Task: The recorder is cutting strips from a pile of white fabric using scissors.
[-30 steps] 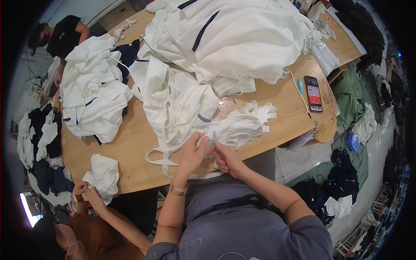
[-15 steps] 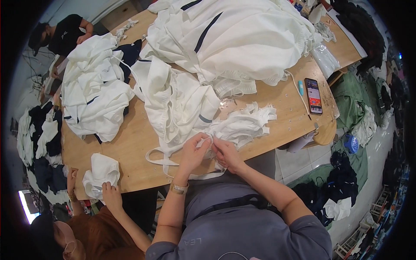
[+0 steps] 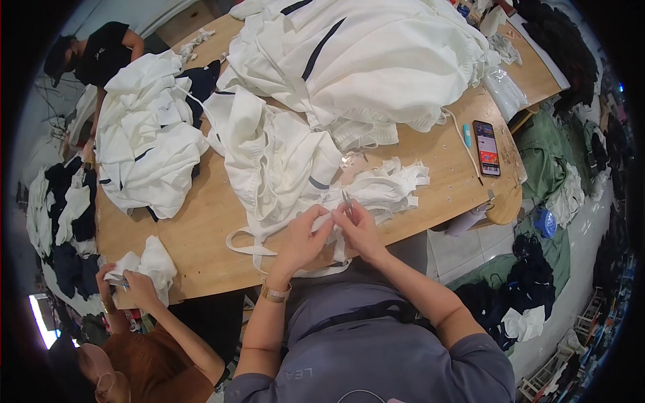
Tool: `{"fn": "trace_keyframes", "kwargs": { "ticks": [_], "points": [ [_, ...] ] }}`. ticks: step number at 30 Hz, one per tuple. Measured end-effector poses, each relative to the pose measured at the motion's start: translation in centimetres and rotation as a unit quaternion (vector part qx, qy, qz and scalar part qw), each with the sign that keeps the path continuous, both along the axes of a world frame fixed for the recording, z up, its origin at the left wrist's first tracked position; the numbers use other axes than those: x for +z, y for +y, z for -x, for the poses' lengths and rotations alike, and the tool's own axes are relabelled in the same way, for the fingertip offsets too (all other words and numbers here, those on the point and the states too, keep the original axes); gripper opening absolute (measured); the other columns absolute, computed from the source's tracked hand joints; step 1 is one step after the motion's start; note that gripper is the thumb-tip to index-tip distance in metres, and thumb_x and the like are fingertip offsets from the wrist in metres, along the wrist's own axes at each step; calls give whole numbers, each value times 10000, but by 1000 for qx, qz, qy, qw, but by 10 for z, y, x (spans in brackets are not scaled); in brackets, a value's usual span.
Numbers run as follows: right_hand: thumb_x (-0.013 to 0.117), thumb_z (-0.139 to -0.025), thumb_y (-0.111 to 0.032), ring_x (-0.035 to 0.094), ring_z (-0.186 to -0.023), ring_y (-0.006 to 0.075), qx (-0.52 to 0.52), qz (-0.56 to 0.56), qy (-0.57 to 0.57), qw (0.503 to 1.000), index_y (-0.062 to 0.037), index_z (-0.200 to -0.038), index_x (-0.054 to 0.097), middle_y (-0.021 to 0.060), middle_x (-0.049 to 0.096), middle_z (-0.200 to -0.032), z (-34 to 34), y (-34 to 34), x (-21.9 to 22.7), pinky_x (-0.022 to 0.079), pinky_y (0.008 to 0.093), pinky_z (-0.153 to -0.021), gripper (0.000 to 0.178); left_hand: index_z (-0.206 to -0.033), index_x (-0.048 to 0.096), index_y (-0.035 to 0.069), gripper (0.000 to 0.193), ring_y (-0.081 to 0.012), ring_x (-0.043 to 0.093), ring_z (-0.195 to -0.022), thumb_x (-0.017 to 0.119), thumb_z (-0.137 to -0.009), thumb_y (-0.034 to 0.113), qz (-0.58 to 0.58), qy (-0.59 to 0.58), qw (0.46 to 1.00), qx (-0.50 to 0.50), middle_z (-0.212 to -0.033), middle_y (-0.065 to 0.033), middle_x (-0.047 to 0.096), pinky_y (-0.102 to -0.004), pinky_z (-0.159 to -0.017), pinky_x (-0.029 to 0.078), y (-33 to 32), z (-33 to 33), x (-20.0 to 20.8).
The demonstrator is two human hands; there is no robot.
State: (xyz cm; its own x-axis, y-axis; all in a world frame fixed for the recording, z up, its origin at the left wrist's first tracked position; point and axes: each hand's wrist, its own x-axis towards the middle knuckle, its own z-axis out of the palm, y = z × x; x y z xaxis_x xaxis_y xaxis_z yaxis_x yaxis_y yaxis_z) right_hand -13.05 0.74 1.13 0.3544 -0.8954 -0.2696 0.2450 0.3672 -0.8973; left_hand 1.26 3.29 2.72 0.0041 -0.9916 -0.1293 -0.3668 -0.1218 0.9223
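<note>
At the table's near edge, my left hand (image 3: 306, 236) is closed, pinching a white fabric strap (image 3: 257, 250) that loops down from the bundle before me. My right hand (image 3: 361, 232) is closed around small pointed metal thread snips (image 3: 347, 199), tips upward. The two hands are close together, and the exact bit of strap between them is partly hidden by my fingers. Just beyond them lies a white garment (image 3: 282, 161) with a gathered elastic edge and a dark stripe. A heap of white fabric strips (image 3: 386, 188) rests beside it.
A large pile of white garments (image 3: 390, 60) covers the far side, with another pile (image 3: 148, 141) at left. A phone (image 3: 486, 148) and a blue-capped pen-like tool (image 3: 467, 136) lie right. A co-worker's hand (image 3: 142, 292) handles white cloth near left; another person stands far left.
My hands have parted slightly and the snips in my right hand now point up into view. The near-left co-worker has drawn the white cloth closer and leftward.
</note>
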Motion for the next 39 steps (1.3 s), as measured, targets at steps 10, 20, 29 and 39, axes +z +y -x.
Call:
{"fn": "trace_keyframes", "kwargs": {
  "ticks": [10,20,29,39],
  "points": [
    [522,-880,-230,265,-380,-11,-232,45,31,971,-134,-784,469,-100,318,-495,75,-79,19,187,178,-334,145,-793,580,9,223,-26,356,-538,498,-875,199,-60,109,992,-15,-592,50,450,-196,-478,276,-1,-30,8],
    [492,-884,-263,319,-489,48,-293,149,270,905,-68,-761,491,-43,352,-553,123,-89,-31,252,216,-437,231,-804,569,-17,250,-65,399,-567,505,-869,215,-48,18,999,15,-589,-4,481,-236,-523,342,-3,-24,-10],
    [340,-914,-403,301,-384,73,139,-74,66,985,-59,-758,499,-23,338,-481,24,12,-26,255,215,-373,410,-841,568,-10,246,-70,425,-565,530,-857,233,-56,12,997,52,-599,-37,514,-235,-521,364,-3,-9,-5],
    [361,-911,-427,241,-291,58,140,-214,-132,958,-64,-752,456,-34,312,-436,-5,12,-22,197,199,-290,407,-825,562,11,188,-51,456,-634,545,-852,197,-37,93,993,62,-682,7,540,-202,-576,385,8,-8,-17]
  ]
}}
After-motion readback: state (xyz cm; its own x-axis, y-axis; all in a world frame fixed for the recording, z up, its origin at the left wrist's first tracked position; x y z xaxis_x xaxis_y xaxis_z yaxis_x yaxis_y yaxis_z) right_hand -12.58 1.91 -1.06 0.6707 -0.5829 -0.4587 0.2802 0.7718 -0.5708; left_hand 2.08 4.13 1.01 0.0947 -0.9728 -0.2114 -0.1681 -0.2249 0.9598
